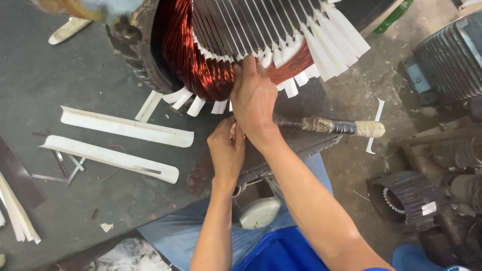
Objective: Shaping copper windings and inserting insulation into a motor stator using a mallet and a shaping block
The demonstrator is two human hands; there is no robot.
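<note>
While glossy copper windings (201, 65) curve, right hand (254, 98) presses them.

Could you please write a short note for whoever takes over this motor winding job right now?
Right hand: pressed on the copper winding at the lower edge of the stator, fingers among the white insulation strips.
Left hand: just below, fingers curled near the right wrist; what it grips is hidden.
Done: coils sit in the slots, with strips sticking out.
Left: judging by the loose ends, strips look untrimmed.
Nearby: two long white strips on the bench, and a wrapped-handle tool behind the right wrist.
</note>
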